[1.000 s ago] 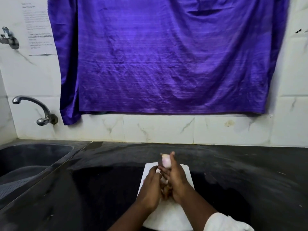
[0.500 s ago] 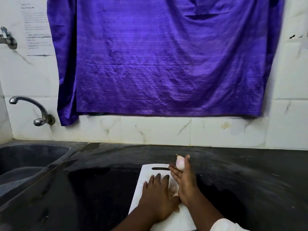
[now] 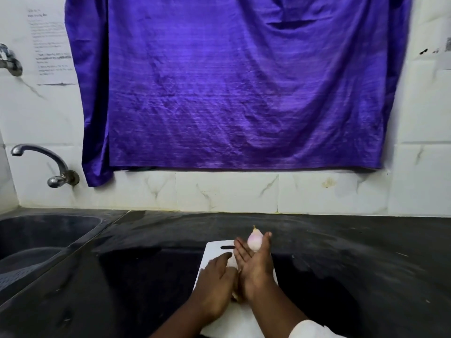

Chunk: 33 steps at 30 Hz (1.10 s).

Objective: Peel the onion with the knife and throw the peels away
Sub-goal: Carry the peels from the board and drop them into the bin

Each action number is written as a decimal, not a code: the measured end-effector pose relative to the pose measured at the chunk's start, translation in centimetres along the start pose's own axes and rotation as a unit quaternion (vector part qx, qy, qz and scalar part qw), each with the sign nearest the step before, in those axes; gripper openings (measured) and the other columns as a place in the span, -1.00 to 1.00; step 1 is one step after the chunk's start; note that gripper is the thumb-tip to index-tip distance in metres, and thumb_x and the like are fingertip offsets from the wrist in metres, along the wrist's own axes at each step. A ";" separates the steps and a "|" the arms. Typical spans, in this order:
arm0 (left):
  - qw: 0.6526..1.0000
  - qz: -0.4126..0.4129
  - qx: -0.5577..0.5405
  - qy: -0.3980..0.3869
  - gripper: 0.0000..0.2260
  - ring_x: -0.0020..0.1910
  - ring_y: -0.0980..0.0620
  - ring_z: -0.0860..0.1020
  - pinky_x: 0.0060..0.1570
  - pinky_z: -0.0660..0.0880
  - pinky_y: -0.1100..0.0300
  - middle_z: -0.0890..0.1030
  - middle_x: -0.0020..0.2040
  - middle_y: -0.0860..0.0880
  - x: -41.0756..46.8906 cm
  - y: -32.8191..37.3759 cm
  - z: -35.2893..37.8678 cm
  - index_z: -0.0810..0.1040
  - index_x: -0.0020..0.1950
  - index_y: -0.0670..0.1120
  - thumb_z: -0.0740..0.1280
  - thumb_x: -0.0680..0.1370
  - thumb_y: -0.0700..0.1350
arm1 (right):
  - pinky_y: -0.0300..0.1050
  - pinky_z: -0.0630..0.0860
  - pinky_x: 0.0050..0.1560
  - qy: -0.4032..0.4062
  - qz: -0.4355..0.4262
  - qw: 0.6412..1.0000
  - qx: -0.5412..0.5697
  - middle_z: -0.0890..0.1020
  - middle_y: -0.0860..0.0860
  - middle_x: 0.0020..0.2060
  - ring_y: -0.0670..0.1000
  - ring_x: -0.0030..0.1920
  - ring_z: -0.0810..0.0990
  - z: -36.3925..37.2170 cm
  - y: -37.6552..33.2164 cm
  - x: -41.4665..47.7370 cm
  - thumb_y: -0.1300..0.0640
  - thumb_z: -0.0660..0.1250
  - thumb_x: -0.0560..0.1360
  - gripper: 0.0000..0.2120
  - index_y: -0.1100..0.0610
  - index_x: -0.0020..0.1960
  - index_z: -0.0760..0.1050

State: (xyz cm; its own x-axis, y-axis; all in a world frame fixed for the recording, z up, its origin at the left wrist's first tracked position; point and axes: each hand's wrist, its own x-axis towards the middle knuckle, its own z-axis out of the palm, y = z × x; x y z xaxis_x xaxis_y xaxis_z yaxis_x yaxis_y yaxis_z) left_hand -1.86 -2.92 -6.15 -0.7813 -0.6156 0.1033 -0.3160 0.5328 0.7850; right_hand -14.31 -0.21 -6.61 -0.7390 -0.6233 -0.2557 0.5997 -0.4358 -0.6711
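Observation:
A small pale pink onion [image 3: 254, 241] with a pointed tip is pinched at the fingertips of my right hand [image 3: 256, 267], held just above the far end of the white cutting board [image 3: 214, 252]. My left hand [image 3: 216, 286] lies palm down on the board, fingers together, pressed against the right hand's side. Brownish peel scraps [image 3: 236, 295] show between the two hands near the wrists. No knife is visible in this view.
The board lies on a dark stone counter [image 3: 341, 264]. A dark sink [image 3: 36, 240] with a steel tap [image 3: 48, 164] sits at the left. A purple cloth [image 3: 231, 93] hangs on the tiled wall behind.
My right hand has shifted slightly right with the onion. My left hand came off the right hand and went flat onto the board, sliding toward the peels.

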 end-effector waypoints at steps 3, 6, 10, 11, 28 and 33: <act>0.990 0.008 0.134 -0.032 -0.42 0.69 0.01 -0.01 0.66 -0.04 -0.08 0.12 0.70 -0.01 -0.5 -0.9 0.6 0.08 0.66 0.11 0.10 0.65 0.17 | 0.06 0.41 0.41 -0.013 -0.037 0.996 0.075 0.65 0.27 0.05 0.23 0.22 0.59 -0.5 -1.8 0.5 -0.35 0.12 0.57 -0.22 0.32 0.42 0.38; 0.976 0.014 0.213 -0.048 -0.21 0.70 -0.12 -0.20 0.66 -0.13 -0.16 -0.13 0.72 -0.08 -0.5 -0.7 1.4 -0.10 0.69 0.14 0.19 0.56 0.31 | 0.08 0.38 0.47 -0.022 -0.060 0.996 0.062 0.64 0.30 0.17 0.23 0.25 0.59 -1.8 -2.7 0.4 -0.34 0.10 0.58 -0.30 0.28 0.29 0.45; 0.958 0.019 0.282 -0.043 -0.10 0.70 -0.17 -0.21 0.66 -0.09 -0.17 -0.14 0.72 -0.12 0.4 -0.3 2.3 -0.12 0.69 0.14 0.19 0.49 0.44 | 0.10 0.39 0.47 -0.013 -0.072 0.997 0.032 0.63 0.33 0.23 0.24 0.29 0.60 -2.5 -2.7 0.1 -0.34 0.12 0.58 -0.34 0.27 0.21 0.48; 0.954 0.020 0.295 -0.043 -0.12 0.70 -0.18 -0.18 0.65 -0.08 -0.16 -0.10 0.72 -0.13 0.7 -0.4 2.3 -0.10 0.69 0.14 0.19 0.49 0.44 | 0.10 0.38 0.48 -0.015 -0.070 0.997 0.033 0.62 0.33 0.24 0.24 0.29 0.60 -2.6 -2.7 0.2 -0.34 0.12 0.58 -0.35 0.26 0.17 0.49; 0.914 0.043 0.402 0.043 -0.61 0.28 -0.17 0.42 0.14 0.45 -0.05 0.41 0.34 -0.09 2.0 -0.3 2.2 0.34 0.36 0.06 0.05 0.64 0.24 | 0.04 0.31 0.47 -0.038 -0.045 0.996 -0.072 0.71 0.16 0.00 0.15 0.24 0.57 -2.4 -2.3 -0.2 -0.37 0.08 0.57 -0.35 0.19 0.06 0.59; 0.914 0.092 0.395 0.012 -0.60 0.16 -0.24 0.57 0.03 0.47 -0.03 0.53 0.26 -0.15 2.1 0.5 2.4 0.29 0.50 -0.02 0.10 0.68 0.07 | 0.05 0.51 0.26 -0.034 -0.035 0.996 -0.079 0.73 0.25 0.08 0.16 0.17 0.66 -1.6 -1.9 -1.0 -0.37 0.14 0.55 -0.28 0.27 0.19 0.61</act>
State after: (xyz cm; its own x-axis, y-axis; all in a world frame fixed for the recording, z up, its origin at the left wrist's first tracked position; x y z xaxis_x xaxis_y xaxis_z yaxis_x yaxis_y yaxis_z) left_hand -4.92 -2.53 -6.97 -0.8513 -0.4811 0.2093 -0.4784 0.8756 0.0672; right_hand -15.20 2.22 -6.22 -0.7516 -0.6395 -0.1615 0.4887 -0.3755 -0.7875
